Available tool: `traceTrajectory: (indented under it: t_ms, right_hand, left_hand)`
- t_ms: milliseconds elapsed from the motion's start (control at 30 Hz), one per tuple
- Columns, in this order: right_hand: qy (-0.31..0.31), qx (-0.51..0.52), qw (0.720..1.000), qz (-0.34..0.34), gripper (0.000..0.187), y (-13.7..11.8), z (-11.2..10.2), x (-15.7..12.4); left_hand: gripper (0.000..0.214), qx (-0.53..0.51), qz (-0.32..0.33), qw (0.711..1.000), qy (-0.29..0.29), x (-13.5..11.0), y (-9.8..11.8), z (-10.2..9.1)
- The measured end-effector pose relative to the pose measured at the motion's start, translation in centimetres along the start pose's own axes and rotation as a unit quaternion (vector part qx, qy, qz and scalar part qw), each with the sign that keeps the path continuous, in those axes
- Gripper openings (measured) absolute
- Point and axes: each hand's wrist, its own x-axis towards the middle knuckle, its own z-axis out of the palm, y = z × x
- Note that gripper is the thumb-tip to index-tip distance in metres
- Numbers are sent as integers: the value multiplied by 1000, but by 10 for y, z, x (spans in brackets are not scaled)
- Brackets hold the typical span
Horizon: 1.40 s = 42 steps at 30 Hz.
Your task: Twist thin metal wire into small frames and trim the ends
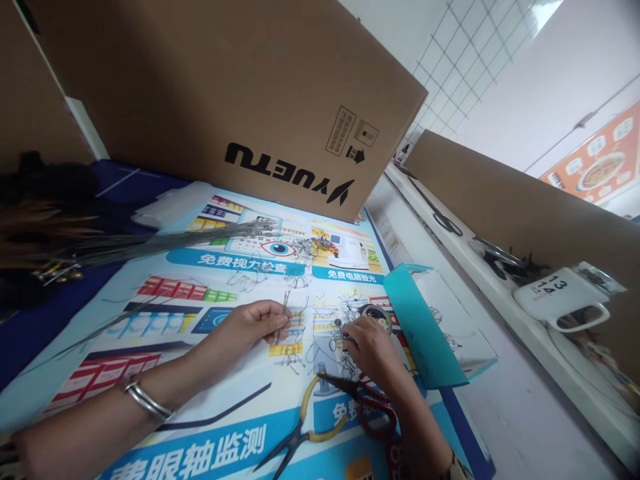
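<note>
My left hand (259, 321) is closed in a pinch over the printed sheet. Between its thumb and fingers stand a few thin wire pieces (286, 301). On the right, my right hand (373, 343) reaches into a loose pile of bent dark wires (334, 343). Its fingertips are drawn together, and what they grip is too small to make out. A round spool or tape roll (379, 316) lies just beyond that hand. Nearer to me are yellow-handled pliers (299, 437), jaws toward me, and red-handled scissors (373, 407) partly under my right forearm.
A large cardboard box (280, 100) walls off the back. Straight wires (200, 239) lie bundled at left. More curled wire (303, 250) sits mid-sheet. An open teal box (425, 333) stands at right, below a ledge carrying a white mug (555, 297).
</note>
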Motion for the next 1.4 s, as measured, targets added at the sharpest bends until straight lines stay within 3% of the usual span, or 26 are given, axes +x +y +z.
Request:
traceTrajectory:
  t_ms: [267, 600, 767, 867, 1167, 1400]
  right_hand:
    - [1, 30, 999, -12, 7, 7, -3, -3]
    - [68, 115, 990, 35, 12, 14, 3, -1]
    - [85, 265, 952, 124, 11, 24, 8, 0]
    - [93, 301, 939, 139, 12, 26, 11, 1]
    - [99, 255, 955, 113, 18, 17, 11, 3]
    - [87, 126, 983, 97, 24, 16, 3, 1]
  left_hand:
    - [22, 13, 3, 1000, -18, 0, -1, -1]
    - [21, 11, -18, 1000, -7, 0, -2, 0]
    - [21, 12, -25, 1000, -4, 2, -2, 0]
    - [20, 13, -25, 1000, -8, 2, -3, -1]
    - [20, 32, -16, 999, -26, 4, -7, -4]
    - [20, 41, -24, 999, -14, 5, -9, -3]
